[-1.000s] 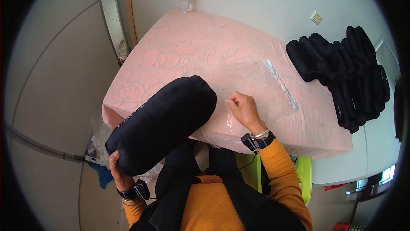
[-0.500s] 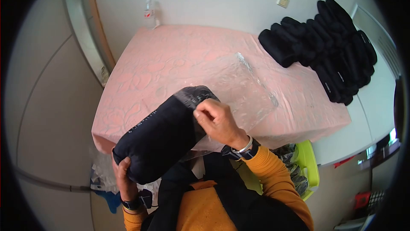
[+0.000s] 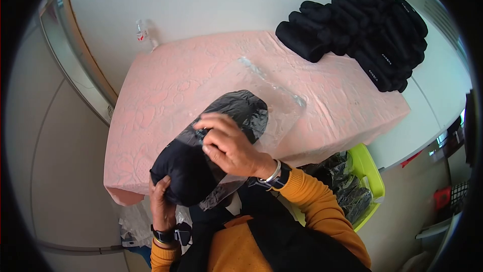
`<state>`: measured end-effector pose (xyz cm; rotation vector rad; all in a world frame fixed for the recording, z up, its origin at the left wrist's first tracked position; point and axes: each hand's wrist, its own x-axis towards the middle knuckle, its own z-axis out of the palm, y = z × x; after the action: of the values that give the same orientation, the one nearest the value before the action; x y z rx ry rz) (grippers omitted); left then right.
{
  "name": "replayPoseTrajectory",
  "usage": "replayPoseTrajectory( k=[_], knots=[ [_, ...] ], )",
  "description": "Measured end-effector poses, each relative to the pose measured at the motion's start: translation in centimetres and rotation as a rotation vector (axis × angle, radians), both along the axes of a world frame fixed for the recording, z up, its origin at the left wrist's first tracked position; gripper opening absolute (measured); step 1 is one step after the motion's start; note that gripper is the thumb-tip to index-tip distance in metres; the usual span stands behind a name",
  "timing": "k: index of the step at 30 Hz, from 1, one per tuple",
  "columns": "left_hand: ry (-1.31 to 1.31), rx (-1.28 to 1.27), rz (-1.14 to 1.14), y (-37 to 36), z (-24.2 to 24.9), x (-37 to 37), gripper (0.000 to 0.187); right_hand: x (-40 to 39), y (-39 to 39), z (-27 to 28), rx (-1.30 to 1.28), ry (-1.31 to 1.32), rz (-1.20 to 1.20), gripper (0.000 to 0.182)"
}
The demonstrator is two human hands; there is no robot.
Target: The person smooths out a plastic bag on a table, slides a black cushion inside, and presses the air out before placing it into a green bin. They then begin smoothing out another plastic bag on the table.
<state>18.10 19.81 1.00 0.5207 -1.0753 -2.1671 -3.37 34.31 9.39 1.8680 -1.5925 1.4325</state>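
A black rolled cushion-like bundle (image 3: 188,171) is tilted over the near edge of the pink-covered table, its far part inside a clear plastic bag (image 3: 282,103). My left hand (image 3: 162,204) grips the bundle's near lower end, thumb on top. Above the bundle's middle, my right hand (image 3: 226,146) has curled fingers pinching the bag's edge; its fingertips are slightly blurred. The empty part of the bag spreads over the cloth beyond the bundle.
Many similar black bundles (image 3: 352,25) are piled at the back right. A clear bottle (image 3: 143,33) stands by the wall. A yellow-green bin (image 3: 375,181) with bagged black items is below the table's right front. Loose plastic (image 3: 136,221) lies lower left.
The bag now covers more of the bundle, and my right hand has moved left and nearer along it with the bag edge. The view has shifted to the right.
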Motion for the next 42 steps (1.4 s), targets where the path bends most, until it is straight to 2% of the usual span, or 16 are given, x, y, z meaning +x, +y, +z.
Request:
replayPoseTrajectory(
  k=[5, 9, 14, 19, 22, 25, 27, 29, 31, 33, 34, 36, 37, 39, 41, 42],
  knots=[
    [0.023, 0.06, -0.045, 1.9, 1.3, -4.2, 0.047, 1.7, -0.2, -1.5, 0.018, -0.163, 0.203, 0.008],
    [0.049, 0.051, -0.129, 2.5, -1.9, -6.4, 0.048, 3.9, -0.1, -2.8, 0.0, -0.239, 0.181, 0.009],
    [0.051, 0.161, -0.192, 2.2, -1.7, -7.1, 0.05, 0.9, 2.0, -2.6, 0.021, -0.114, 0.145, 0.014],
    [0.038, 0.096, -0.238, 2.0, -1.4, -7.4, 0.045, -7.0, 2.4, -1.1, 0.122, 0.154, -0.35, 0.05],
    [0.05, 0.118, -0.256, 1.2, -3.5, -7.8, 0.045, -8.4, 0.5, -5.1, 0.272, 0.174, -0.409, 0.056],
    [-0.167, -1.346, 0.06, -1.4, -7.5, -6.2, 0.05, -8.1, -0.6, -5.6, 0.379, 0.159, -0.432, 0.063],
    [-0.265, -1.509, -0.021, -2.0, -5.1, -4.3, 0.051, -8.2, -0.2, -5.4, 0.401, 0.108, -0.392, 0.065],
    [-0.127, -0.808, -0.168, -3.2, -5.1, -2.9, 0.048, -8.0, 0.5, -5.0, 0.395, 0.042, -0.354, 0.065],
    [-0.341, -0.875, -0.235, -3.3, -1.5, -1.8, 0.041, -7.9, 0.5, -5.7, 0.29, 0.003, -0.342, 0.066],
    [-0.789, -0.941, -0.187, -2.2, 4.6, -0.8, 0.04, -8.0, -0.3, -6.7, 0.235, 0.004, -0.387, 0.067],
    [-0.802, -0.951, -0.213, -2.6, 6.4, 0.0, 0.04, -7.9, -0.9, -7.2, 0.175, 0.038, -0.392, 0.068],
    [-0.658, -1.041, 0.176, -2.6, 9.0, 1.7, 0.038, -7.5, -2.6, -7.8, 0.168, 0.033, -0.447, 0.068],
    [-0.667, -1.049, 0.171, -1.8, 9.3, 1.4, 0.038, -7.1, -3.4, -8.0, 0.16, 0.051, -0.489, 0.068],
    [-0.291, -1.071, 0.357, 2.9, 11.0, -2.2, 0.038, -6.2, -3.8, -7.7, 0.147, 0.067, -0.534, 0.068],
    [-0.237, -1.238, -0.016, 4.9, 13.1, -6.5, 0.048, -5.1, -3.5, -7.0, 0.193, 0.063, -0.45, 0.07],
    [-0.23, -1.243, -0.029, 5.2, 13.1, -8.5, 0.048, -4.8, -3.0, -6.9, 0.216, 0.062, -0.412, 0.071]
  ],
)
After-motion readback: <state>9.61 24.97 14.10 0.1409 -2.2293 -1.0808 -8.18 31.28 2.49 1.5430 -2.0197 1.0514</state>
